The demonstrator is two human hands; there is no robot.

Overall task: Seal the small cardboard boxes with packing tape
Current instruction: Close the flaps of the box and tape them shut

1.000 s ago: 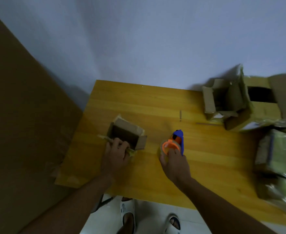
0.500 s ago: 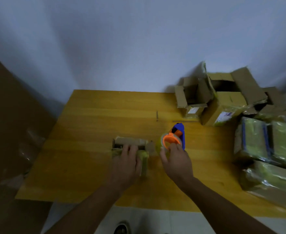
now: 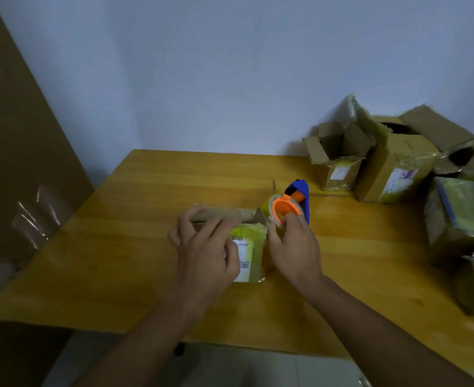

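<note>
Both hands were at work in the middle of the wooden table (image 3: 135,247). To the far left of the grip, a big brown cardboard sheet (image 3: 20,135) leaned against the wall, with pieces of clear tape (image 3: 38,216) shining on its lower part.

On the left, the left hand (image 3: 205,250) lay palm down over the small cardboard box (image 3: 251,247), with the forearm coming up from the lower edge. Its fingers were bent and spread over the far flap and the top of the box, pressing it down; I could not tell if they really closed around the flap. Beside this hand, the near face of the box was covered with yellowish tape and carried a white label with a barcode, a small square code and some letters too blurred to read.

Just to the right of the box, touching its edge, the right hand (image 3: 293,247) gripped the tape dispenser (image 3: 291,208): the thumb and fingers were curled around the orange hub and the yellowish roll, and the blue frame stood out beyond the fingertips.

Far right of the grip, well apart from it, stood two open boxes (image 3: 339,163) with white labels, not readable, and beside them some wrapped parcels (image 3: 459,219), blurred.
</note>
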